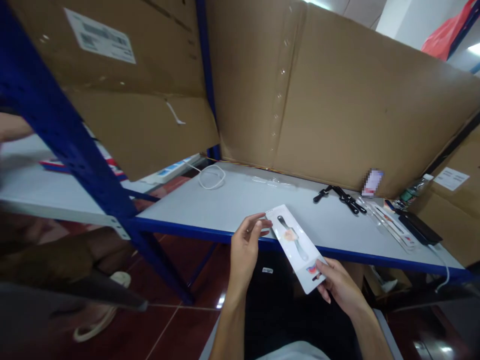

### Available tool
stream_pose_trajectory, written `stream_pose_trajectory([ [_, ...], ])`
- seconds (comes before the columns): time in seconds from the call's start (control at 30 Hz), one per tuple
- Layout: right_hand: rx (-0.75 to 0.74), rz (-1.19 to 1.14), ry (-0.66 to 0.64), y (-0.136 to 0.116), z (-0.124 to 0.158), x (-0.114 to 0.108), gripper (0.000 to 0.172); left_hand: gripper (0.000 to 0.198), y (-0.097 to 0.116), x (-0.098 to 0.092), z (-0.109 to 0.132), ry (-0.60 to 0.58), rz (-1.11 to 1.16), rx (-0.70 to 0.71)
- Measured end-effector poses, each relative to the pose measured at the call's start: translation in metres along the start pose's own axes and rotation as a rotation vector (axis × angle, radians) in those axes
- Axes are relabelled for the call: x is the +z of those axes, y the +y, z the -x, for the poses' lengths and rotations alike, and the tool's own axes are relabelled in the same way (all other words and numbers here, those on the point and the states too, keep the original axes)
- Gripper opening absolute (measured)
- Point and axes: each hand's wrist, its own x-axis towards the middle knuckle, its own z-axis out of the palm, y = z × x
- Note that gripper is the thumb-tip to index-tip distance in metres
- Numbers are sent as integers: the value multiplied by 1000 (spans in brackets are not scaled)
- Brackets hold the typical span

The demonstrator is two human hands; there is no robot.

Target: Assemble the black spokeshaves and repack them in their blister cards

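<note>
A long white printed box (pixel 300 252), showing a dark-handled tool and a hang hole, is tilted over the front edge of the grey table (pixel 195 205). My right hand (pixel 335 282) grips its lower end, thumb on the front face. At the upper left corner is my left hand (pixel 247 237), its fingers curled and apart, with the fingertips by the box edge; whether they press on it is unclear. Behind the box, several black tools (pixel 348 200) lie on the table.
Clear plastic packages (pixel 390 225), a black case (pixel 420 227) and a bottle (pixel 414 192) are at the right. A white cable (pixel 212 177) loops at the back left. Cardboard walls (pixel 337 100) and a blue post (pixel 75 140) enclose the table. Another person's arm (pixel 13 127) shows far left.
</note>
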Motion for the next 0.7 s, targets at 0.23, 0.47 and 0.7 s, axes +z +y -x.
stream_pose_trajectory([
  [0.23,18,-113,-322,-20,-69,65,46,33,4,-11,-2,138,-171,116],
  [0.47,-61,-91,-373,-34,-102,79,40,53,-27,-32,-23,41,-837,296],
  [0.7,-476,1066,168,-57,-166,56,30,52,-57,-46,-43,1,-1030,365],
])
